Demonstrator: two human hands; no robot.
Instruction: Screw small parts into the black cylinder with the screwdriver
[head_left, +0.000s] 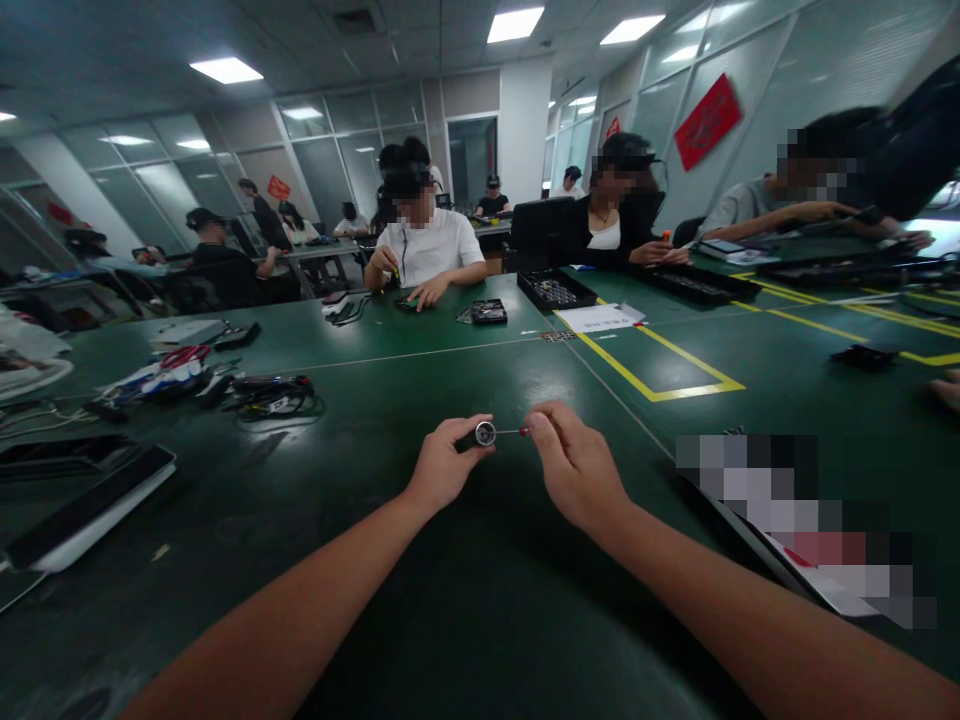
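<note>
My left hand (442,465) pinches a small round metal part (485,433) between thumb and fingers, just above the green table (420,590). My right hand (574,465) grips a thin screwdriver (517,431) with a red handle end. Its shaft points left and its tip meets the round part. Both hands hover close together at the table's middle, forearms stretched forward.
A long flat device (86,510) lies at the left. Cables and tools (225,390) sit beyond it. Black trays (556,290) and yellow floor-tape lines (660,365) lie far right. Papers (817,560) rest at my right. Other people work across the table.
</note>
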